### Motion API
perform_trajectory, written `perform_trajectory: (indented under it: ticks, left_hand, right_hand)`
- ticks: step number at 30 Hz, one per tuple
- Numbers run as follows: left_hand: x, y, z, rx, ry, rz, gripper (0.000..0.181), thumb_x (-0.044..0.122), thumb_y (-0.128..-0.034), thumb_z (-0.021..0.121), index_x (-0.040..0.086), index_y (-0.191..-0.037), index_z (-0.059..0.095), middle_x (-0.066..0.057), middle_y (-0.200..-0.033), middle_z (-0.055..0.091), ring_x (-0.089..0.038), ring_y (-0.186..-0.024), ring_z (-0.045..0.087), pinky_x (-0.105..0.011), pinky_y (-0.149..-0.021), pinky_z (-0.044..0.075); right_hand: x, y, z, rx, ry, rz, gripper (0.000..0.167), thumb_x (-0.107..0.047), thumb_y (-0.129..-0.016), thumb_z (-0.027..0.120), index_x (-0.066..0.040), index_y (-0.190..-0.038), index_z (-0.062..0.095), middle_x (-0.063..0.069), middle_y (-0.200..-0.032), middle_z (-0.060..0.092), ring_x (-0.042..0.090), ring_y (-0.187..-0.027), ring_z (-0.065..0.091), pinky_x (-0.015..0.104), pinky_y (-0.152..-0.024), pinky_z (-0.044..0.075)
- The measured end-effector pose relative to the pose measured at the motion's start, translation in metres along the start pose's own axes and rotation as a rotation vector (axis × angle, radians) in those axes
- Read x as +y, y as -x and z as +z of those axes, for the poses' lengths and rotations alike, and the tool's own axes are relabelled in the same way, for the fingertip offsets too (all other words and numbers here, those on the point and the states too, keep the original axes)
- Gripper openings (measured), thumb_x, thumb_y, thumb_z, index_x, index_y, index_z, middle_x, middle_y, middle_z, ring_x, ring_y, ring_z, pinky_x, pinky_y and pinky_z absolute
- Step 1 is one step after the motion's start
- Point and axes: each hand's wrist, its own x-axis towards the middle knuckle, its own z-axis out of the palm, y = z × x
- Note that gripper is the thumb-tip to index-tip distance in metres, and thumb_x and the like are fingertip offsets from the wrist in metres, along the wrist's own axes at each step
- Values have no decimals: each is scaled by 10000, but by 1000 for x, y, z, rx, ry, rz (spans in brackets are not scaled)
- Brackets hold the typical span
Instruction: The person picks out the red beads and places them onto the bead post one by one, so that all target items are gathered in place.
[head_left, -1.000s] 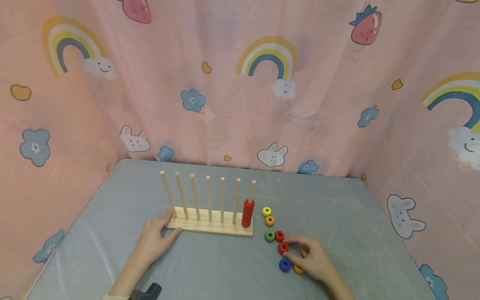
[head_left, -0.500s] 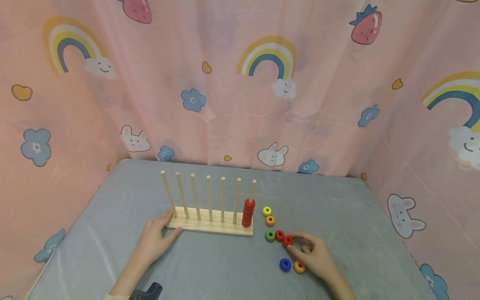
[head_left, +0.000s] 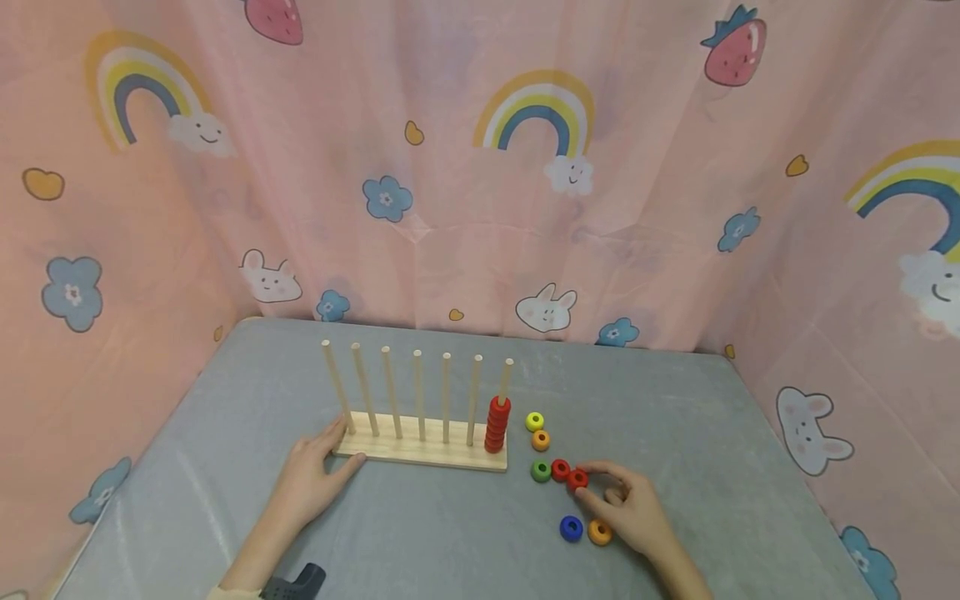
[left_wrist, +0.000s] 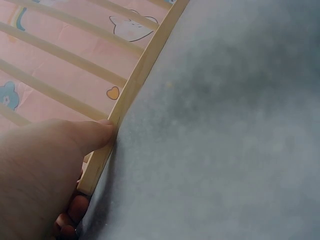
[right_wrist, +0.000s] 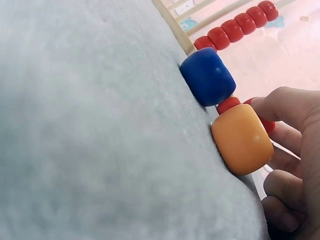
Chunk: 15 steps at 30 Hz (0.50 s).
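Observation:
A wooden peg rack [head_left: 420, 452] stands upright on the table with several pegs in a row. Its rightmost peg carries a stack of red beads [head_left: 496, 425]; the other pegs are bare. My left hand [head_left: 303, 477] grips the rack's left end, thumb on the front edge in the left wrist view. With thumb and finger, my right hand [head_left: 633, 510] pinches a loose red bead [head_left: 577, 481], seen partly behind the thumb in the right wrist view. Beside it lie another red bead [head_left: 560, 470] and a green bead [head_left: 541, 472].
Closer to me lie a blue bead [head_left: 572, 528] and an orange bead [head_left: 600, 532], just left of my right wrist. Farther back are a yellow bead [head_left: 535, 422] and a second orange bead [head_left: 541, 441]. A pink patterned curtain [head_left: 480, 208] surrounds the grey table [head_left: 420, 533].
My right hand has moved the red bead a little away from me and to the right, off the blue bead and beside the other red one. The left hand stays on the rack.

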Motion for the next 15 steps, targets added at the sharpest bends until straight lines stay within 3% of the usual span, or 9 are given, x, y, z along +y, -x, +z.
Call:
perform_trajectory:
  ticks: [15]
  left_hand:
    - [1, 0, 0, -5, 4, -5, 718, 311, -991, 773, -28, -1555, 486, -207, -1607, 473, -510, -1307, 532, -678, -1036, 472]
  right_hand:
    - [-1, -3, 0, -9, 15, 21, 327, -165, -888, 878, -103, -1195, 783, -89, -496, 303, 14, -432, 199, 180, -422, 236]
